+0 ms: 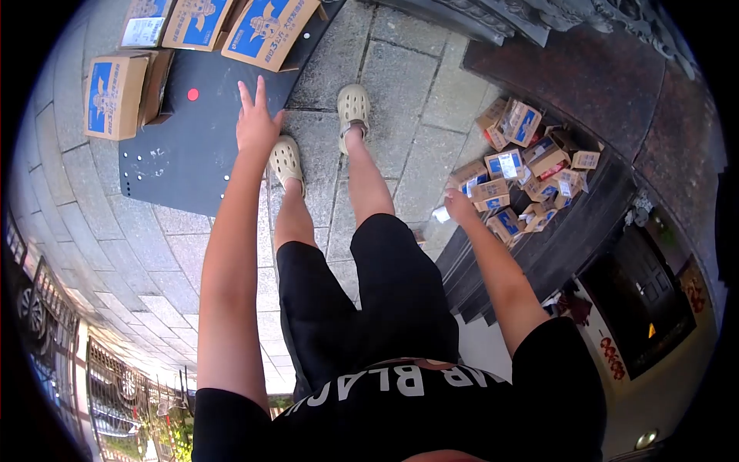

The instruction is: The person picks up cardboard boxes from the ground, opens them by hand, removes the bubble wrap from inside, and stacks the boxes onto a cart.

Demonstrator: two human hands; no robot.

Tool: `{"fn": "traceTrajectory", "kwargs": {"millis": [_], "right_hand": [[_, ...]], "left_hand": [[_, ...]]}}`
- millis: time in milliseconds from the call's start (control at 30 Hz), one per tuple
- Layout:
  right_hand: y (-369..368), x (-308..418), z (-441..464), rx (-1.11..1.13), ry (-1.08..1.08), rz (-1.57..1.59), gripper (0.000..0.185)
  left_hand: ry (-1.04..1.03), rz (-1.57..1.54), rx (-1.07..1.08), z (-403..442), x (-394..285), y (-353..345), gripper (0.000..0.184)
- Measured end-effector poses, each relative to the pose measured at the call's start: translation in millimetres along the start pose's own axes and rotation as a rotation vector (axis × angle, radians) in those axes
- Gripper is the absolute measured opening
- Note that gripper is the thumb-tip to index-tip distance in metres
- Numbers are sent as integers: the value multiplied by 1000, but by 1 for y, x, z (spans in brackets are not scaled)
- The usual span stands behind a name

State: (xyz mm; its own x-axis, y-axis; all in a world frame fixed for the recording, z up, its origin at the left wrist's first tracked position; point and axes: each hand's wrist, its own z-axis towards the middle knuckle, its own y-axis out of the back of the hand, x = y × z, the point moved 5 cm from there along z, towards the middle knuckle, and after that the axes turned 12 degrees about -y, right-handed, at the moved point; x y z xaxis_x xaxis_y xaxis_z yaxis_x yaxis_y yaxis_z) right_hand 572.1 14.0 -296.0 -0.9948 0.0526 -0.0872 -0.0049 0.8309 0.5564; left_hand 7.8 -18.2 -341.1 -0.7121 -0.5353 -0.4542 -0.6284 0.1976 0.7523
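My left hand (259,127) is held out with its fingers spread, holding nothing. It is above the edge of a dark flat board (185,154), near a cardboard box with a blue printed panel (264,29). On my other side, my right hand (459,206) has its fingers curled around a small white object (441,214), whose kind I cannot make out. Close beyond that hand lies a heap of small cardboard boxes (491,195), some with white labels. The heap rests on a dark ledge (566,239).
More printed boxes stand on the board's far end, including one at the left (115,96). A red dot (192,95) marks the board. My feet in beige clogs (353,108) stand on grey paving (400,77). A dark doorway (643,292) is at the right.
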Motion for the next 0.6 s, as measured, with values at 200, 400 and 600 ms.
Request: {"fn": "traceTrajectory", "kwargs": {"millis": [200,400,600], "right_hand": [[-130,-80,-128,210,-544,787,37],[-184,-46,-303,508,-215,136,43],[-244,-245,-344,29,-946,477,34]], "left_hand": [[-62,-106,206,-103,49,-43,78],[-50,-90,432,-219,90,-45,57],[-327,422,1131,-282,60,11,55]]}}
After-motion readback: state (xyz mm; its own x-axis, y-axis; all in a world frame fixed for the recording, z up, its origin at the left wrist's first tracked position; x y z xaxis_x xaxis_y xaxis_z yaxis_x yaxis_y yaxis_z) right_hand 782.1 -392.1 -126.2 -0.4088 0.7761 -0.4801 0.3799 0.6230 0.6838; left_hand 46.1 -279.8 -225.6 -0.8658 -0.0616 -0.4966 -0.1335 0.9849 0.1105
